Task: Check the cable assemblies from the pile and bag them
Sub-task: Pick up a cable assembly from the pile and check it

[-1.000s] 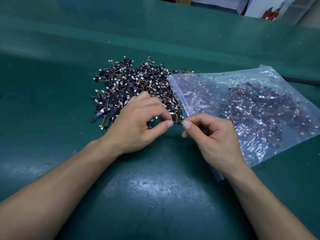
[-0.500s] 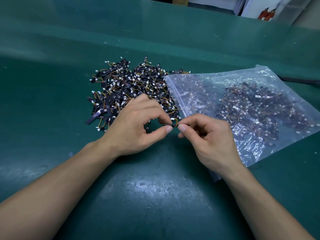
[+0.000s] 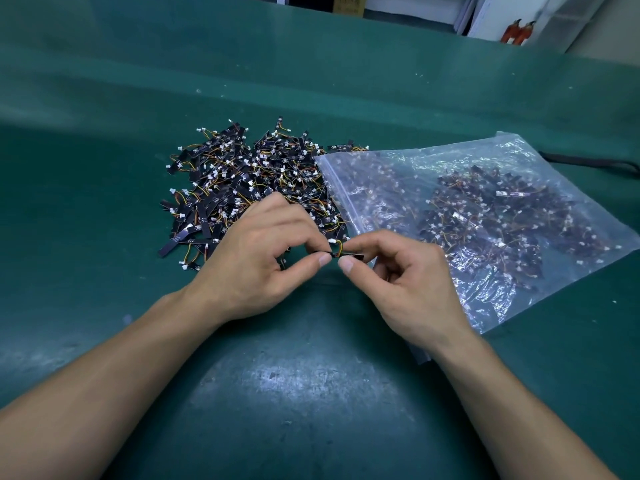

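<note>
Dim overhead light glares off the worn green mat (image 3: 304,379); sharp centre, wide-angle bowing at the edges.

no legible txt, print on cardboard box (image 3: 349,5) blurred, white marks on cable assemblies (image 3: 249,188) too small

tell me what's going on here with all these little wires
A person is checking small cable assemblies on a green table. The left hand and right hand pinch one assembly between them, by the near edge of the loose pile. A clear zip bag to the right holds many.
</note>
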Tool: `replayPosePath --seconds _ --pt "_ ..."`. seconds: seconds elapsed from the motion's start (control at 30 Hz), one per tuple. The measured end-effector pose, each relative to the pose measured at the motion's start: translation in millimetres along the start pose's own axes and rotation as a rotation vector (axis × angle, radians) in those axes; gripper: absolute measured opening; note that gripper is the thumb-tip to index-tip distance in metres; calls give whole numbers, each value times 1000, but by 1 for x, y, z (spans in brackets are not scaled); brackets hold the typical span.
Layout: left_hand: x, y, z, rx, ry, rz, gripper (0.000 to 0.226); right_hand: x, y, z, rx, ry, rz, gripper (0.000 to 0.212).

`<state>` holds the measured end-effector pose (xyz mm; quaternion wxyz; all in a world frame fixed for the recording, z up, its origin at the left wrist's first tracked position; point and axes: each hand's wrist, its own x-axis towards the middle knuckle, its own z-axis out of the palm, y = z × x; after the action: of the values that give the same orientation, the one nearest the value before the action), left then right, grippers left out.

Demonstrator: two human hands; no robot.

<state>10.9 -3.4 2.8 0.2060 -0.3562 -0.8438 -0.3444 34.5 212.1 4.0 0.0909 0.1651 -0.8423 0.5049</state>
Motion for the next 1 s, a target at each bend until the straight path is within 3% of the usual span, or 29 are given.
replayPosePath --seconds 1.0 --pt "0 -1 0 -4 1 3 11 -1 -2 0 -47 -35 -35 7"
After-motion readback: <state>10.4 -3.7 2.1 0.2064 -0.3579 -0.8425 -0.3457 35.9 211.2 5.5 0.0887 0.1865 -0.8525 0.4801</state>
